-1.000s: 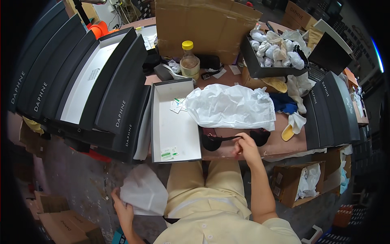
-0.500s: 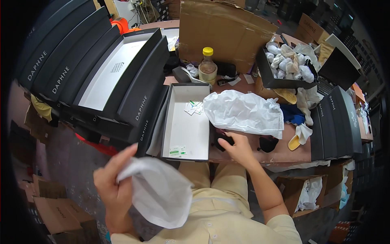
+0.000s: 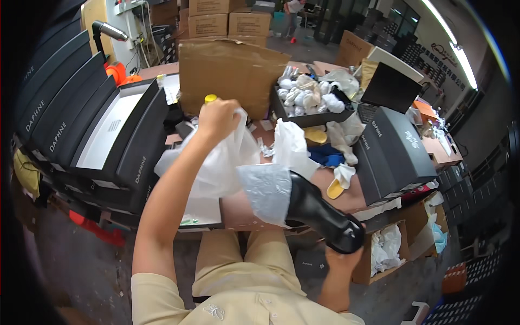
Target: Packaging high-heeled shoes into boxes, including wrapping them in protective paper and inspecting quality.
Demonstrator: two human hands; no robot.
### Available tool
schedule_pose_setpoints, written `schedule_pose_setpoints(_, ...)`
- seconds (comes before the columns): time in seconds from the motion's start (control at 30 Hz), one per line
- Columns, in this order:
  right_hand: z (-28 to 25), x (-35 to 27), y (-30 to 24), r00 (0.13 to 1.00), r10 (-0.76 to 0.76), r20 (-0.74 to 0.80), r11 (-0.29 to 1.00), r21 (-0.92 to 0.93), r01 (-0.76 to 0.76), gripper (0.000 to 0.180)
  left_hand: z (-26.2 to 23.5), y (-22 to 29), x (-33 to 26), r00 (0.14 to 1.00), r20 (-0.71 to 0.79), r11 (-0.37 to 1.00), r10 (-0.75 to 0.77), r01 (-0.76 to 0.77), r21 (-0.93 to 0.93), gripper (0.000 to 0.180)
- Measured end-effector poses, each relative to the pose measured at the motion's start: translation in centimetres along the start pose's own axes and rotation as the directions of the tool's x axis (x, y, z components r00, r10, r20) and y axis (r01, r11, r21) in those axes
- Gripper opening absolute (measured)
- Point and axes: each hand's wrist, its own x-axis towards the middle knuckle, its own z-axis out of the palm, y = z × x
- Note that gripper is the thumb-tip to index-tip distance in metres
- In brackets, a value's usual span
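Observation:
A glossy black boot [image 3: 317, 208] hangs tilted over the table's front edge, with my right hand [image 3: 342, 265] closed around its lower end from below. Silvery wrapping [image 3: 265, 192] covers the boot's upper end. Raised over the table, my left hand [image 3: 219, 116] pinches a thin white sheet of wrapping paper [image 3: 216, 162] that drapes below it. This sheet hides most of the open shoe box [image 3: 205, 210] under it. More white paper [image 3: 292, 143] stands crumpled just beyond the boot.
Dark shoe boxes [image 3: 46, 130] are stacked at the left, with more boxes [image 3: 398, 151] at the right. Behind stand a cardboard panel [image 3: 233, 76] and a box of balled white stuffing [image 3: 309, 97]. Yellow-soled footwear [image 3: 336, 187] lies right of the boot. Cartons [image 3: 384, 252] sit low at right.
My right hand has lifted the black boot off the table and moved right. My left hand has swung up and forward with the white sheet. The view has tilted up and shifted right.

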Motion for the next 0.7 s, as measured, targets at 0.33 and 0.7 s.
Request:
schedule_pose_setpoints(0.33,-0.6,4.0,6.5,0.903,0.228,0.363,0.945,0.143,-0.295,0.036,-8.3,4.6,-3.2,0.786,0.589,0.787,-0.187,0.479,-0.389,0.034)
schedule_pose_setpoints(0.7,6.3,4.7,16.3,0.973,0.135,0.186,0.832,-0.554,-0.009,0.038,-14.6,6.0,-9.1,0.945,0.289,0.931,-0.154,0.236,-0.279,0.040)
